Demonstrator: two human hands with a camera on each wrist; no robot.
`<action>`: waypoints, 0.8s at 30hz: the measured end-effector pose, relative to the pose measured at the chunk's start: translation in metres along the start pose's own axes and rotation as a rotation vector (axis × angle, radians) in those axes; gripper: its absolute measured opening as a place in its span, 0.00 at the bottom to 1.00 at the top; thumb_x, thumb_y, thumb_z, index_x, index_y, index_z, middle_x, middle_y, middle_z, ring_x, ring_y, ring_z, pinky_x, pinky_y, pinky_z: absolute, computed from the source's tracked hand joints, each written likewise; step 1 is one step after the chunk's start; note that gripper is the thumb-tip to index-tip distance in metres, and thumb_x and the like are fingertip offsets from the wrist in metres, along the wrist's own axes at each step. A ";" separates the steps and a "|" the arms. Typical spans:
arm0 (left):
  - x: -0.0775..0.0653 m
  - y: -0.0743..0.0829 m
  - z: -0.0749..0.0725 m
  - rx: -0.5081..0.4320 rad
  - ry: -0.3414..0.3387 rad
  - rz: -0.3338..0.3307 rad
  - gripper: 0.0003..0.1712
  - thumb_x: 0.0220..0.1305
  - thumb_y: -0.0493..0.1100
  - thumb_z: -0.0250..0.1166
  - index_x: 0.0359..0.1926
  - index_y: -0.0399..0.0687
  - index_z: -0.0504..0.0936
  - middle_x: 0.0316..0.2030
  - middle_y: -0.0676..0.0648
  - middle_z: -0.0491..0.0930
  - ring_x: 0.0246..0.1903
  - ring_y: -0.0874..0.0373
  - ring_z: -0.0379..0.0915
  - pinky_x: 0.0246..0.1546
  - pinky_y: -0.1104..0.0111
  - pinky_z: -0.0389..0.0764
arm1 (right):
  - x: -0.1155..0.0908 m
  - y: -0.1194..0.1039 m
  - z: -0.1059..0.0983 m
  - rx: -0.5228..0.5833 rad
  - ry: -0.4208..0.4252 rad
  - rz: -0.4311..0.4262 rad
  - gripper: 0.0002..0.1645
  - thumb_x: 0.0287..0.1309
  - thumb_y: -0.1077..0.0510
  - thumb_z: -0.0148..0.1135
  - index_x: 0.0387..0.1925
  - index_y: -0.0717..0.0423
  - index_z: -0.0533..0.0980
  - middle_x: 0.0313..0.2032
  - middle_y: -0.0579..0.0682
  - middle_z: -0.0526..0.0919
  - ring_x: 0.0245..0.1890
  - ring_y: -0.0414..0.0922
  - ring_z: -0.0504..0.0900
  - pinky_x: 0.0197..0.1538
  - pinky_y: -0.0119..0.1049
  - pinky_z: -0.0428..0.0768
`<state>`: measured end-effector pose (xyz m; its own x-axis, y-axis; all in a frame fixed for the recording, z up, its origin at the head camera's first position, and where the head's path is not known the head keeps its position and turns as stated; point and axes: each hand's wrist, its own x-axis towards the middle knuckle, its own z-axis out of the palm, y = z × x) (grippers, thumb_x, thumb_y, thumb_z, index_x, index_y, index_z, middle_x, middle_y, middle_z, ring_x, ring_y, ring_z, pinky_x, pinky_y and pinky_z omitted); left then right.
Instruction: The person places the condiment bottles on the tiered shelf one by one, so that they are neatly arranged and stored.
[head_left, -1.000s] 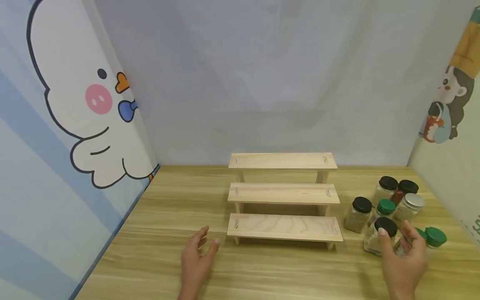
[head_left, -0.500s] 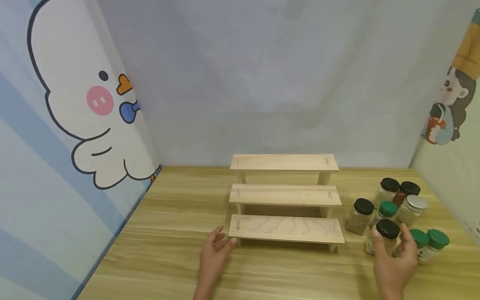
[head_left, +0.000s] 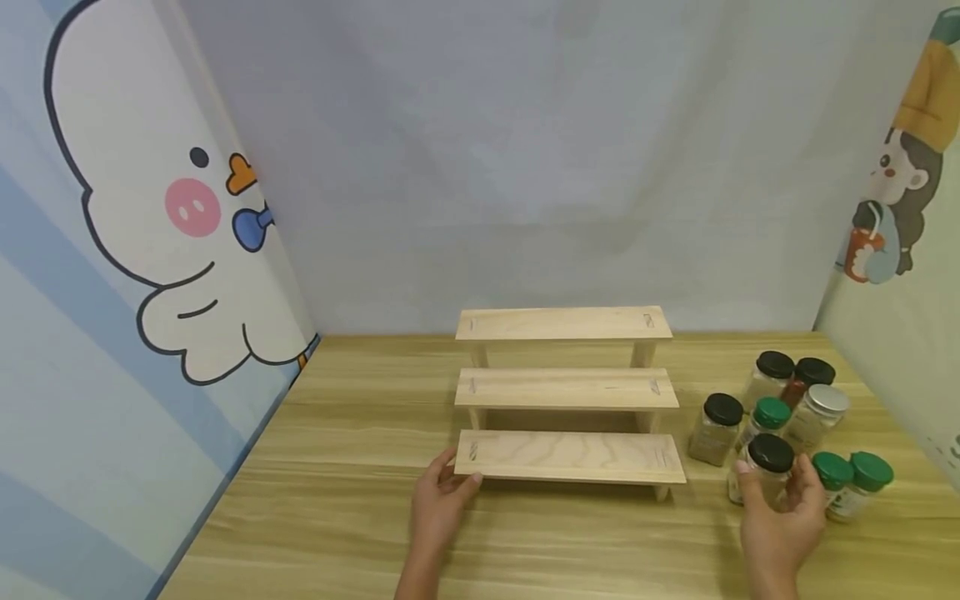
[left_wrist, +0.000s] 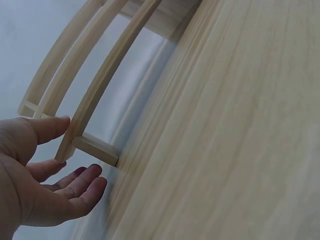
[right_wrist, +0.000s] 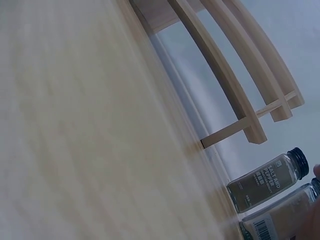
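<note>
A light wooden three-step display rack (head_left: 570, 456) stands on the table. My left hand (head_left: 438, 504) is at the left end of its lowest step. In the left wrist view the thumb and index finger of this hand (left_wrist: 30, 190) pinch the step's end, the other fingers loosely bent below. My right hand (head_left: 783, 529) grips a square clear spice jar with a black lid (head_left: 771, 452), thumb on its left and fingers on its right. The right wrist view shows the jar's barcode label (right_wrist: 264, 229) beside a jar reading "SALT AND PEPPER" (right_wrist: 265, 182); most of that hand is out of frame.
Around the gripped jar stand several others: a black-lidded jar (head_left: 716, 429) to its left, a green-lidded one (head_left: 771, 414) behind, a silver-lidded one (head_left: 825, 402), and two green-lidded ones (head_left: 870, 473) at right. A grey backdrop (head_left: 525, 167) rises behind the table (head_left: 337, 483).
My left hand has moved right to the rack's lowest step and taken its end. The right hand has shifted slightly left and closed round the black-lidded jar, uncovering the green lids beside it.
</note>
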<state>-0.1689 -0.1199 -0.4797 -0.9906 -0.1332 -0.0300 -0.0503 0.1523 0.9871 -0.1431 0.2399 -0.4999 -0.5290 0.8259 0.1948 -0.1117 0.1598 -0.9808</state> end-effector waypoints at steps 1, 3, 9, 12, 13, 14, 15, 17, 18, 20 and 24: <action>0.000 0.000 0.000 -0.001 -0.003 0.000 0.39 0.55 0.41 0.69 0.64 0.34 0.62 0.51 0.34 0.72 0.47 0.43 0.73 0.42 0.59 0.76 | 0.004 0.009 0.000 -0.006 0.001 0.000 0.41 0.52 0.57 0.68 0.66 0.54 0.60 0.61 0.55 0.64 0.60 0.40 0.62 0.62 0.31 0.56; -0.004 0.009 0.000 0.000 -0.009 -0.005 0.37 0.56 0.39 0.68 0.64 0.31 0.62 0.49 0.34 0.73 0.46 0.43 0.73 0.42 0.58 0.76 | 0.007 0.016 0.000 -0.011 0.002 0.002 0.42 0.51 0.57 0.69 0.66 0.53 0.61 0.61 0.55 0.65 0.60 0.40 0.63 0.61 0.31 0.57; -0.001 0.007 0.002 -0.004 -0.006 -0.020 0.37 0.56 0.38 0.67 0.64 0.32 0.62 0.46 0.37 0.76 0.42 0.47 0.75 0.39 0.60 0.77 | 0.001 -0.005 0.003 -0.035 0.018 0.025 0.39 0.51 0.63 0.68 0.64 0.61 0.63 0.57 0.58 0.70 0.55 0.39 0.67 0.57 0.27 0.61; 0.003 -0.002 0.003 -0.015 0.001 -0.024 0.37 0.55 0.39 0.68 0.64 0.35 0.63 0.45 0.39 0.76 0.41 0.49 0.76 0.39 0.62 0.77 | -0.004 -0.015 0.003 -0.045 0.028 0.025 0.35 0.50 0.64 0.68 0.60 0.61 0.67 0.50 0.51 0.74 0.48 0.37 0.69 0.52 0.27 0.63; 0.003 -0.002 0.003 -0.009 0.003 -0.028 0.37 0.55 0.39 0.68 0.64 0.36 0.63 0.45 0.39 0.76 0.41 0.49 0.76 0.39 0.61 0.77 | -0.004 -0.017 0.003 -0.058 0.030 0.024 0.34 0.50 0.64 0.68 0.60 0.62 0.68 0.48 0.47 0.74 0.46 0.35 0.69 0.50 0.26 0.63; 0.004 -0.002 0.003 -0.006 0.005 -0.030 0.37 0.55 0.40 0.68 0.64 0.37 0.63 0.46 0.38 0.75 0.42 0.49 0.75 0.39 0.61 0.77 | -0.004 -0.017 0.003 -0.074 0.025 0.026 0.33 0.50 0.63 0.68 0.59 0.62 0.69 0.45 0.43 0.74 0.44 0.34 0.69 0.48 0.26 0.62; 0.003 -0.002 0.002 -0.004 0.002 -0.029 0.37 0.55 0.40 0.68 0.64 0.38 0.63 0.47 0.37 0.75 0.42 0.48 0.75 0.39 0.60 0.76 | -0.004 -0.018 0.003 -0.091 0.021 0.027 0.33 0.50 0.63 0.68 0.58 0.63 0.69 0.43 0.39 0.73 0.43 0.33 0.68 0.46 0.26 0.62; 0.003 -0.002 0.002 0.006 0.001 -0.030 0.37 0.55 0.41 0.68 0.65 0.40 0.63 0.49 0.35 0.72 0.43 0.47 0.74 0.40 0.59 0.76 | -0.005 -0.023 0.003 -0.136 0.003 0.033 0.33 0.50 0.62 0.68 0.58 0.65 0.69 0.41 0.36 0.72 0.42 0.32 0.67 0.45 0.26 0.61; 0.003 -0.001 0.002 0.008 0.000 -0.030 0.38 0.55 0.42 0.68 0.65 0.41 0.64 0.50 0.34 0.71 0.44 0.47 0.73 0.40 0.58 0.76 | -0.006 -0.024 0.003 -0.160 -0.007 0.029 0.33 0.51 0.61 0.67 0.58 0.66 0.68 0.41 0.36 0.71 0.41 0.32 0.67 0.44 0.26 0.61; 0.003 -0.001 0.003 0.011 0.000 -0.027 0.38 0.55 0.42 0.69 0.65 0.42 0.64 0.52 0.33 0.69 0.44 0.47 0.73 0.40 0.58 0.76 | -0.005 -0.024 0.003 -0.173 -0.011 0.016 0.32 0.50 0.62 0.67 0.57 0.67 0.69 0.41 0.37 0.71 0.40 0.31 0.67 0.43 0.26 0.61; 0.004 0.000 0.003 0.001 -0.005 -0.037 0.37 0.55 0.42 0.68 0.65 0.42 0.64 0.49 0.35 0.71 0.42 0.49 0.74 0.39 0.59 0.76 | -0.002 -0.018 0.004 -0.162 0.005 0.022 0.30 0.49 0.63 0.68 0.56 0.63 0.72 0.43 0.43 0.74 0.39 0.31 0.69 0.40 0.21 0.64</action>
<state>-0.1732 -0.1175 -0.4806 -0.9887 -0.1342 -0.0672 -0.0871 0.1483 0.9851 -0.1427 0.2330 -0.4824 -0.5253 0.8331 0.1734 0.0377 0.2264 -0.9733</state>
